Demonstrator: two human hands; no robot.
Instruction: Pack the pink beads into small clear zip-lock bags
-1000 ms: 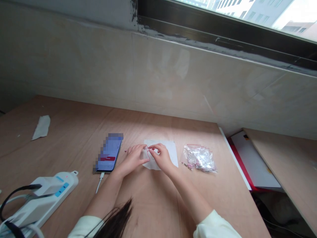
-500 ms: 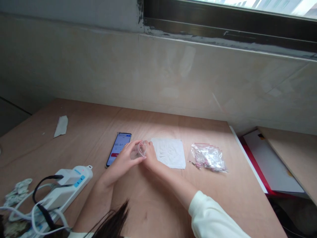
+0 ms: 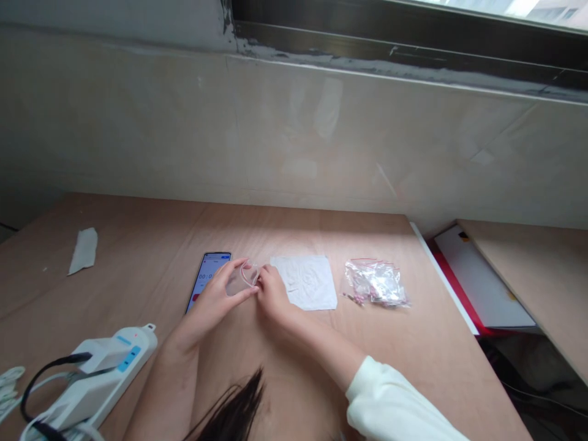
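Possibly office: wooden desk (image 3: 298, 380), window (image 3: 542, 11), power strip (image 3: 103, 386).

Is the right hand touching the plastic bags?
Apart: the head view shows the white sheet and bare table between the right hand and the bags.

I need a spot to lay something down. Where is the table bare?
Bare tabletop lies between the white scrap and the phone, and in front of the plastic bags, right of the sleeve. It is crowded around the left hand and right hand, between phone and white sheet, and at the power strip.
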